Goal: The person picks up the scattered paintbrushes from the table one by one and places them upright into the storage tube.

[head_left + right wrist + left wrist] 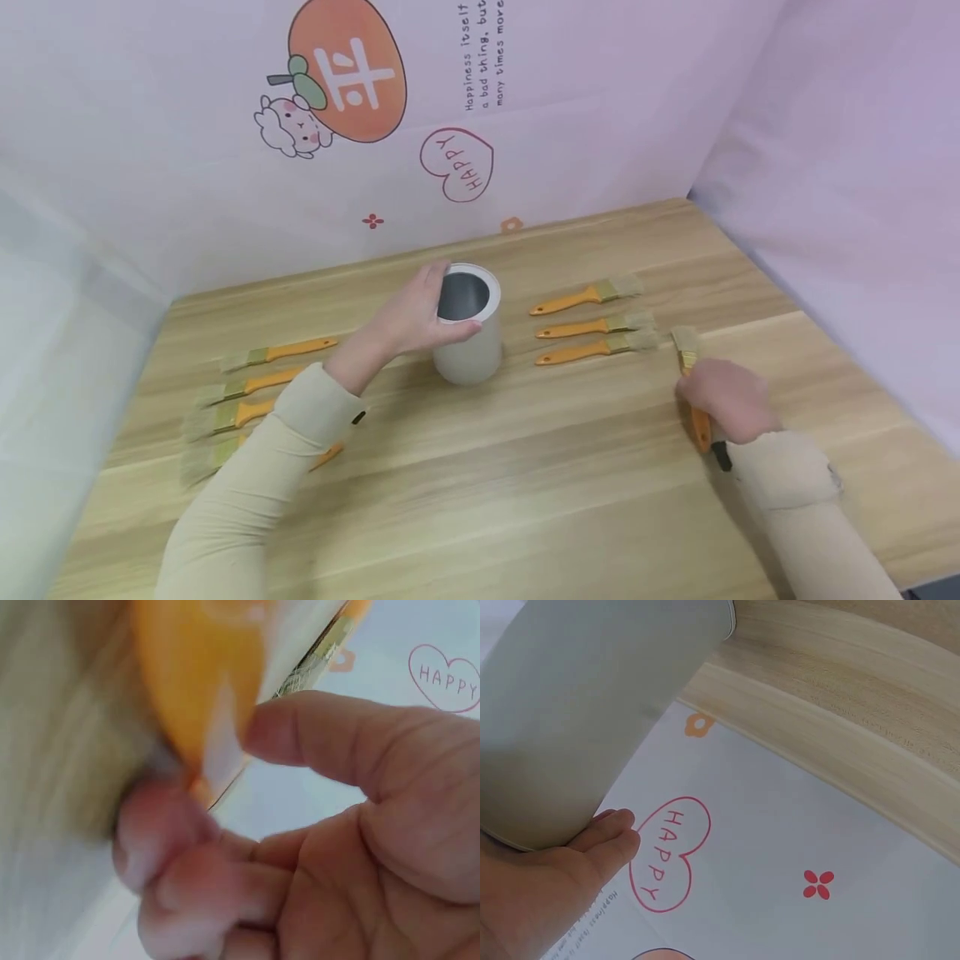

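A white can (pixel 467 354) with a dark inside stands upright and open-topped on the wooden table. My left hand (pixel 420 312) holds it at the rim, thumb across the near side and fingers on the far side; the left wrist view shows the can's pale wall (pixel 592 712) beside the fingers. Off to the right, my right hand (pixel 727 398) pinches the orange handle of a paintbrush (pixel 701 429), whose pale bristles point away from me. In the right wrist view that handle (pixel 199 667) is blurred, with thumb and fingers around it.
Three orange-handled paintbrushes (pixel 573 329) lie in a row right of the can, bristles to the right. Several more paintbrushes (pixel 288 348) lie at the left, partly hidden by my left arm. A printed white cloth (pixel 600 125) stands behind the wooden table (pixel 487 517).
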A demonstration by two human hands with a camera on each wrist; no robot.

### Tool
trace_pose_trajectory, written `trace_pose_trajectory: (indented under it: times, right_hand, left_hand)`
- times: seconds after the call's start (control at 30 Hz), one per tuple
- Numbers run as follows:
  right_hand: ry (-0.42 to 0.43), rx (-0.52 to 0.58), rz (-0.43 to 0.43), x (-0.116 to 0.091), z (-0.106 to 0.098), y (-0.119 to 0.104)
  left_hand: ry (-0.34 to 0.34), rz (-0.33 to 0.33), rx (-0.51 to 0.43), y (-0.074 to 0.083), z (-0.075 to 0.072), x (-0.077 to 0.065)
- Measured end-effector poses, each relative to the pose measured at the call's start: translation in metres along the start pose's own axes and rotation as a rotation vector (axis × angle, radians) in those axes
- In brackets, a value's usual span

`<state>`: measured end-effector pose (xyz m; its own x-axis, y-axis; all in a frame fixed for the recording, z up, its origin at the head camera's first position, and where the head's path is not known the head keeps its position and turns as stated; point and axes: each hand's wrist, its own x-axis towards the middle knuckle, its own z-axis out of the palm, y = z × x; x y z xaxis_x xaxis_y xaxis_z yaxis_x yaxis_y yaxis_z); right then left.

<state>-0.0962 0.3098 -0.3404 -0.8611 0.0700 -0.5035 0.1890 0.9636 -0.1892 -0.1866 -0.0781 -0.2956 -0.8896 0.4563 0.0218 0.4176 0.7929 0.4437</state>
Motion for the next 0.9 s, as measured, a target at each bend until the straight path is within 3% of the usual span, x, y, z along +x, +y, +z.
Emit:
trace_pose_trajectory:
  times: [0.13, 0.37, 0.53, 0.77, 0.9]
  right_hand:
    - [0.078, -0.019, -0.027, 0.007, -0.004, 0.005]
    - [0.07, -0.015, 0.019, 0.011, -0.006, 0.011]
    - [0.101, 0.011, 0.002, 0.009, -0.004, 0.017]
    - [0.046, 0.215, -0.107, 0.003, -0.01, 0.029]
    - [0.088, 0.207, -0.142, 0.003, -0.017, 0.033]
  left_hand:
    - [0.003, -0.001, 0.018, 0.0, -0.002, -0.003]
    - [-0.003, 0.014, 0.04, 0.002, 0.001, -0.01]
    - [0.003, 0.044, 0.026, 0.006, 0.002, -0.015]
    - [0.008, 0.037, 0.003, 0.012, 0.007, -0.017]
    - [0.024, 0.045, 0.009, 0.011, 0.006, -0.018]
